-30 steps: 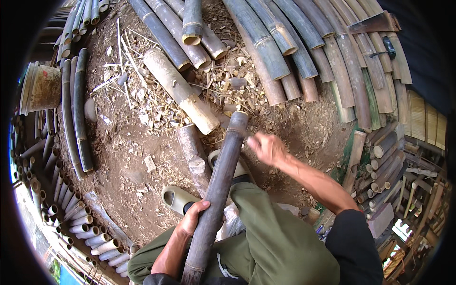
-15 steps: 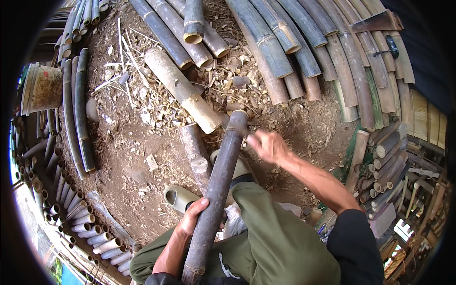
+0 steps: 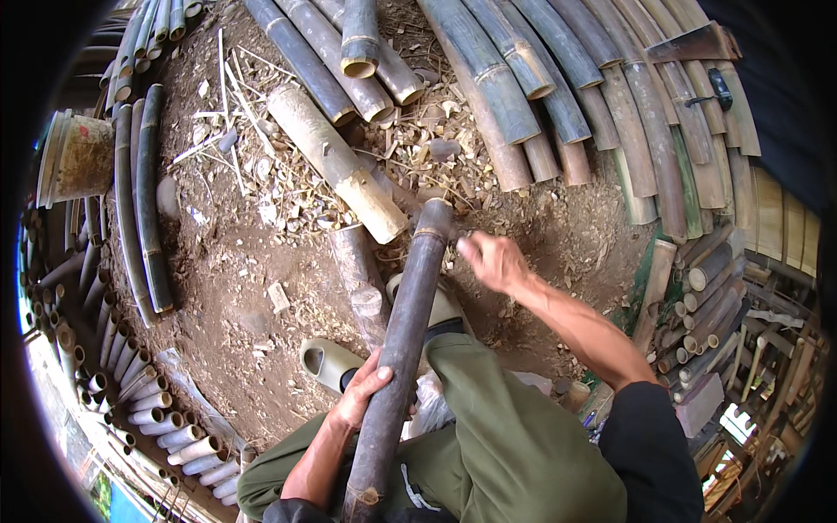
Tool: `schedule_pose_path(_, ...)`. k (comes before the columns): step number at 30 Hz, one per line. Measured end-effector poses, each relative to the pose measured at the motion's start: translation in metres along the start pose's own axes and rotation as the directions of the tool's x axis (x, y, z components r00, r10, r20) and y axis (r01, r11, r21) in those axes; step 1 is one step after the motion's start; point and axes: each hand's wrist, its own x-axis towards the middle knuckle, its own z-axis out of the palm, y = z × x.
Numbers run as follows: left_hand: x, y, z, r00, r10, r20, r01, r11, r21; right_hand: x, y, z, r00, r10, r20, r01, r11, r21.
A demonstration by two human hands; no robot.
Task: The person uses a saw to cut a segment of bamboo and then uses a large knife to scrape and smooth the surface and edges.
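A dark bamboo pole [image 3: 404, 322] slants from my lap to above the ground ahead, its far end by the wood chips. My left hand [image 3: 366, 390] is closed round its lower half, the thumb on top. Close to the right side of the pole's far end is my right hand [image 3: 497, 263], fingers curled in; what they hold, if anything, is blurred and hidden. Left of the pole, a short log [image 3: 359, 270] lies on the ground. Beyond it rests a thick pale bamboo piece [image 3: 336, 161], its near part stripped lighter.
Bamboo poles lie in rows at the far middle [image 3: 301, 61] and far right [image 3: 497, 83]. A saw-like blade [image 3: 689, 44] rests on the right row. More cut tubes [image 3: 196, 451] are stacked left. A stained bucket [image 3: 83, 159] stands far left. Shavings [image 3: 305, 205] litter the dirt.
The pole's lower end has shifted slightly right, and my left hand with it. My right hand remains beside the far end, having moved only a little.
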Motion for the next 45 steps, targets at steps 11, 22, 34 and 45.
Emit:
schedule_pose_path(11, 0.006, -0.016, -0.022, 0.967, -0.226, 0.118, 0.254, 0.892, -0.375, -0.026, -0.019, 0.011, 0.813, -0.566, -0.137, 0.545, 0.822, -0.165)
schedule_pose_path(22, 0.006, 0.002, 0.002, 0.999, -0.030, 0.042, 0.032, 0.997, -0.069, -0.002, 0.012, 0.002, 0.998, -0.058, -0.037, 0.055, 0.997, -0.062)
schedule_pose_path(34, 0.008, -0.020, -0.029, 0.963, -0.232, 0.138, 0.266, 0.897, -0.354, -0.023, -0.013, 0.009, 0.919, -0.395, 0.006, 0.394, 0.915, -0.092)
schedule_pose_path(45, 0.007, -0.001, -0.012, 0.994, -0.109, 0.014, 0.110, 0.986, -0.122, -0.004, 0.006, 0.005, 0.997, -0.076, 0.034, 0.077, 0.997, -0.026)
